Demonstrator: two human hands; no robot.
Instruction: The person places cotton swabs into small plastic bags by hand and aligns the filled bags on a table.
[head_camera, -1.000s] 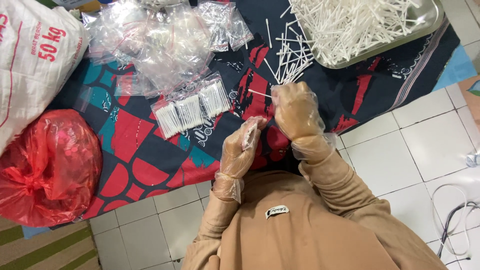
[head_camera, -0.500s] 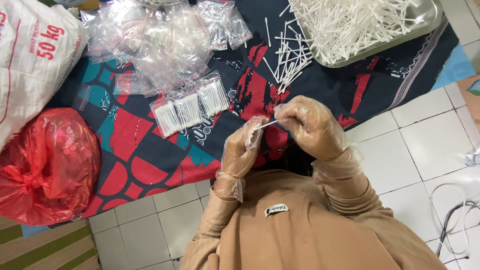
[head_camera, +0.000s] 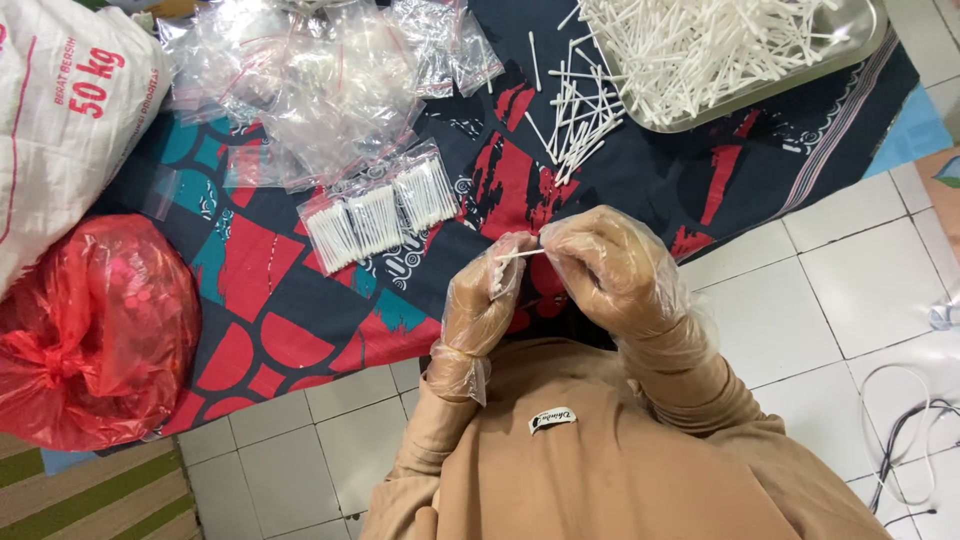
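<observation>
Both my hands wear clear plastic gloves and meet above a patterned dark cloth (head_camera: 260, 300). My left hand (head_camera: 480, 310) grips a small bundle of white cotton swabs (head_camera: 497, 280). My right hand (head_camera: 610, 270) pinches a single swab (head_camera: 522, 254) and holds its tip against that bundle. Loose swabs (head_camera: 575, 120) lie scattered on the cloth just beyond my hands. Farther back, a metal tray (head_camera: 860, 45) is heaped with many more swabs (head_camera: 700, 45). Three small filled swab packets (head_camera: 378, 215) lie side by side to the left of my hands.
A pile of empty clear zip bags (head_camera: 320, 80) lies at the back left. A white sack (head_camera: 60, 120) and a red plastic bag (head_camera: 90, 320) sit at the left. White floor tiles surround the cloth, with cables (head_camera: 900, 420) at the right.
My right hand has come back from the loose swabs toward my left hand, carrying one swab to the bundle. My left hand has stayed nearly still.
</observation>
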